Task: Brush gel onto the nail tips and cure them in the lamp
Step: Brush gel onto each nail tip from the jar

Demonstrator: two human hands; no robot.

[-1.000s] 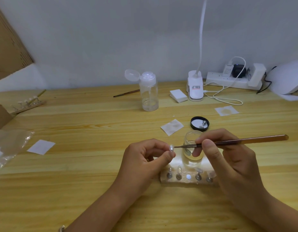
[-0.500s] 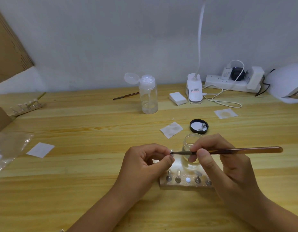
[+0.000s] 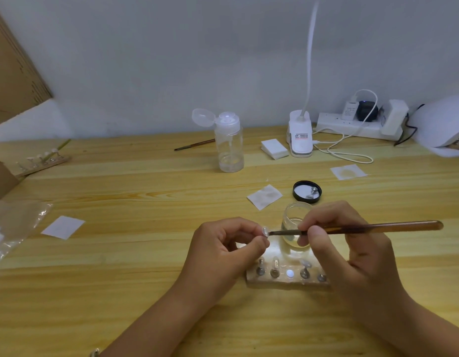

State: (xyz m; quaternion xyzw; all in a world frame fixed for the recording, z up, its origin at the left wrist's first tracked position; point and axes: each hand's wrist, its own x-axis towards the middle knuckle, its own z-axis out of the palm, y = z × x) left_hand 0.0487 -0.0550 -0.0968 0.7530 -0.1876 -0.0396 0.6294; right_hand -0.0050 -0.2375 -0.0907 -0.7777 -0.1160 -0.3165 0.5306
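My left hand (image 3: pixel 223 249) pinches a small clear nail tip (image 3: pixel 265 231) between thumb and forefinger, just above the table. My right hand (image 3: pixel 344 251) grips a long brown brush (image 3: pixel 377 227) like a pen, and its bristles touch the nail tip. Behind the brush stands a small open glass gel jar (image 3: pixel 292 222). Below the hands lies a wooden holder strip (image 3: pixel 282 279) with several metal studs, some carrying clear tips. The white curing lamp (image 3: pixel 442 124) sits at the far right edge of the table.
A black jar lid (image 3: pixel 307 191) lies behind the jar. Paper wipes (image 3: pixel 264 197) are scattered about. A clear pump bottle (image 3: pixel 229 145), a second brush (image 3: pixel 195 145), a white clip lamp (image 3: pixel 300 137) and a power strip (image 3: pixel 357 124) stand at the back. Another tip holder (image 3: pixel 40 163) and a plastic bag (image 3: pixel 14 225) are at the left.
Both hands have stayed close together over the holder. The brush tip has kept working against the nail tip with only small shifts.
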